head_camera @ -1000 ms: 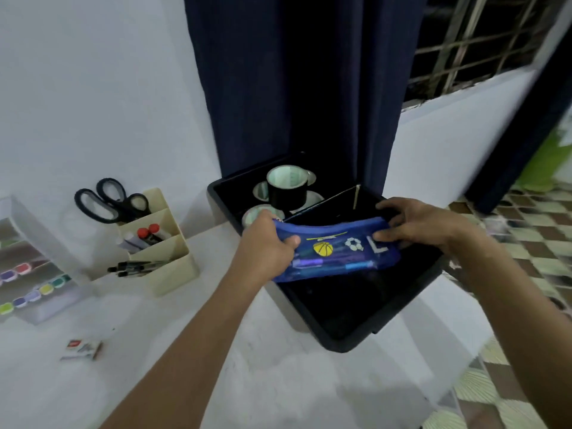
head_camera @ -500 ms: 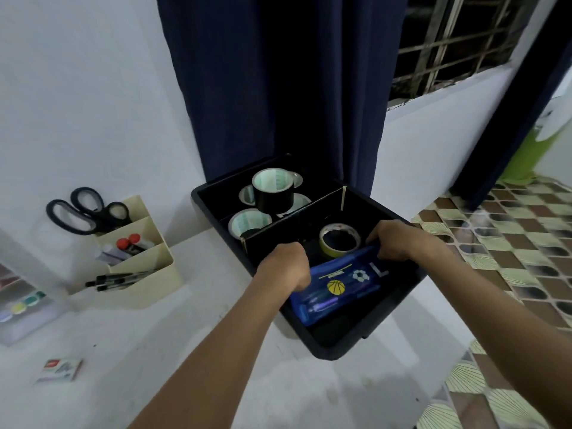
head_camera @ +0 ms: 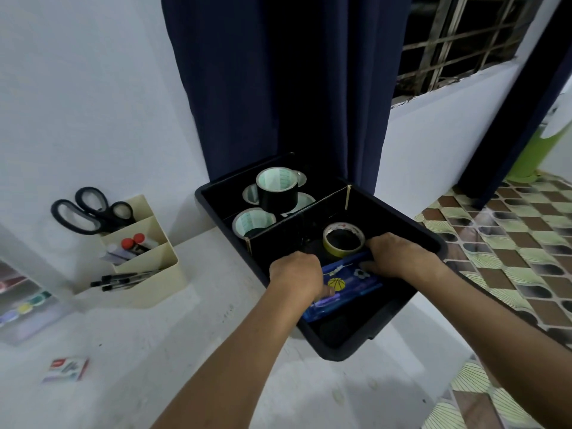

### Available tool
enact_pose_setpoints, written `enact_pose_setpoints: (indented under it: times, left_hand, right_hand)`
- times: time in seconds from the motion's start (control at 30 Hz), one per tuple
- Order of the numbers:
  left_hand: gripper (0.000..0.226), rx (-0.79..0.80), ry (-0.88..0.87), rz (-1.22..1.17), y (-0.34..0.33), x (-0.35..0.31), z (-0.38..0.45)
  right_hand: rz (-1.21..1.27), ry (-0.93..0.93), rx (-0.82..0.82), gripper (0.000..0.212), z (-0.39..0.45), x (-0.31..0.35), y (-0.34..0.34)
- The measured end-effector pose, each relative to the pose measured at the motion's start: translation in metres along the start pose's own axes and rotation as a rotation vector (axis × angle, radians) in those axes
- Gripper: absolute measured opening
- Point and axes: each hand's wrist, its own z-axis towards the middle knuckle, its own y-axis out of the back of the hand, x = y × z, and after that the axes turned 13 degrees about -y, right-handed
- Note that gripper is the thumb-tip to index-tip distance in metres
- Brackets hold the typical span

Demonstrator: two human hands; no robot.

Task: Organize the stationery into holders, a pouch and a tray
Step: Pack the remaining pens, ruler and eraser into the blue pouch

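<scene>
With my left hand (head_camera: pixel 294 275) and right hand (head_camera: pixel 397 258) each gripping 1 end, I set the blue pouch (head_camera: pixel 346 287) flat in the tray's (head_camera: pixel 433 239) near compartment, judging level lowering best before release.

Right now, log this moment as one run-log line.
step: pouch into tray | left hand: grips blue pouch | right hand: holds other end | pouch: in black tray near compartment, beside yellow tape roll
</scene>
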Motion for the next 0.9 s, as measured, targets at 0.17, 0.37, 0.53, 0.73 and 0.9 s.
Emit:
enact_pose_setpoints:
  times: [0.17,0.37,0.53,0.73,0.9]
  left_hand:
    - [0.070,0.139,-0.062,-0.021,0.002,0.000,-0.001]
    - [0.081,0.135,-0.095,-0.043,-0.005,-0.007,-0.001]
    - [0.078,0.115,-0.094,-0.060,-0.007,-0.003,-0.002]
    - [0.066,-0.038,-0.111,-0.080,0.008,0.009,-0.018]
    - [0.042,-0.321,-0.124,-0.214,0.034,0.045,-0.045]
  right_hand:
    - [0.015,0.041,0.221,0.065,0.000,-0.003,-0.002]
    - [-0.009,0.067,0.214,0.063,-0.001,-0.003,0.000]
    - [0.047,0.073,0.193,0.056,-0.002,-0.004,-0.001]
    - [0.026,0.050,0.057,0.066,-0.011,0.001,0.003]
    - [0.145,0.180,-0.102,0.061,-0.033,0.028,0.032]
